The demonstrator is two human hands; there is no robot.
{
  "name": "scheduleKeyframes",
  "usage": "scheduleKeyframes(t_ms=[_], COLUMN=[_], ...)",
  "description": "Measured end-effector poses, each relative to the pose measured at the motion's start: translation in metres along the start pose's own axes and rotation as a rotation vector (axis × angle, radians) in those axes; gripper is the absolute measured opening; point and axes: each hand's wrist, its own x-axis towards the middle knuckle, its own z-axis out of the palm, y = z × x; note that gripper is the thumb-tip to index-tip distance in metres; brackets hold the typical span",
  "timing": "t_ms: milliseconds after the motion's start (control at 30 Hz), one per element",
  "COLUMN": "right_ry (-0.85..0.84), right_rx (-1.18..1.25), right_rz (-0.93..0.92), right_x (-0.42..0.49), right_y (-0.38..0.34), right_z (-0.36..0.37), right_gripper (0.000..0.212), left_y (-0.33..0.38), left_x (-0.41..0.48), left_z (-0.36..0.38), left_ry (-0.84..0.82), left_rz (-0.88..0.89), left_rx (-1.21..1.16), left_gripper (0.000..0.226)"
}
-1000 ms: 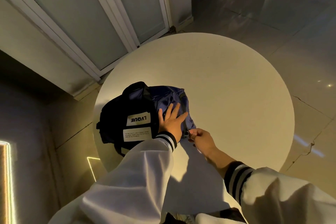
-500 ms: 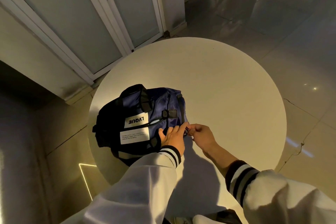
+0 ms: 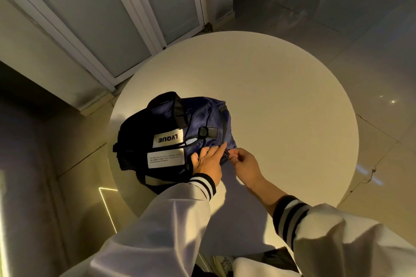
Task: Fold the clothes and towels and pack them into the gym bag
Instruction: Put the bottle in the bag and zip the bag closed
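A navy and black gym bag with white labels lies at the left edge of the round white table. My left hand rests flat on the bag's near end, fingers straight. Just to its right, my right hand pinches the small black zipper pull at the bag's near right corner. No loose clothes or towels show on the table.
Glass doors with white frames stand beyond the table at the upper left. Tiled floor surrounds the table. A thin bright light line glows on the floor at the lower left.
My left hand slid from the bag's top toward its near end and now lies flat by the zipper. My right hand keeps its pinch on the pull. The bag's top now looks closed.
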Motion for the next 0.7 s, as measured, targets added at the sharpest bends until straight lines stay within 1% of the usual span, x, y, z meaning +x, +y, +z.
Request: scheduleKeyframes(t_ms=[67, 133, 267, 333, 400, 467, 500, 533, 567, 600, 667, 700], right_ry=[-0.015, -0.012, -0.021, -0.040, -0.048, -0.009, 0.014, 0.036, 0.044, 0.039, 0.017, -0.011], right_rx=[0.063, 0.037, -0.116, -0.211, -0.292, -0.276, -0.240, -0.188, -0.130, -0.079, -0.036, -0.039], right_rz=[-0.026, -0.010, 0.076, 0.119, 0.174, 0.234, 0.226, 0.199, 0.168, 0.133, 0.070, 0.055], right_x=[-0.003, 0.001, 0.014, 0.023, 0.026, 0.025, 0.024, 0.023, 0.020, 0.017, 0.012, 0.010], right_y=[0.000, 0.002, 0.006, 0.014, 0.023, 0.034, 0.037, 0.039, 0.039, 0.037, 0.036, 0.037], right_z=[-0.004, -0.005, 0.001, 0.005, 0.003, -0.002, -0.003, -0.003, -0.002, -0.001, -0.001, -0.002], right_gripper=[0.019, 0.019, 0.017, 0.017, 0.016, 0.012, 0.008, 0.009, 0.014, 0.020, 0.035, 0.040], left_y=[0.000, 0.001, 0.002, 0.000, -0.004, -0.012, -0.013, -0.014, -0.010, -0.003, 0.012, 0.018], left_x=[0.004, 0.006, 0.004, 0.003, 0.005, 0.010, 0.010, 0.011, 0.009, 0.007, 0.006, 0.007], left_z=[-0.003, -0.004, 0.001, 0.008, 0.012, 0.022, 0.023, 0.025, 0.023, 0.020, 0.015, 0.015], left_ry=[0.050, 0.088, 0.118, 0.137, 0.236, 0.314, 0.337, 0.345, 0.291, 0.200, -0.040, -0.127], left_rz=[0.024, 0.038, 0.039, 0.047, 0.056, 0.074, 0.088, 0.103, 0.110, 0.111, 0.067, 0.034], left_rx=[0.015, 0.033, 0.013, -0.048, -0.144, -0.083, -0.027, -0.001, 0.001, -0.008, 0.032, 0.058], left_gripper=[0.080, 0.077, 0.075, 0.077, 0.076, 0.074, 0.074, 0.074, 0.075, 0.073, 0.069, 0.069])
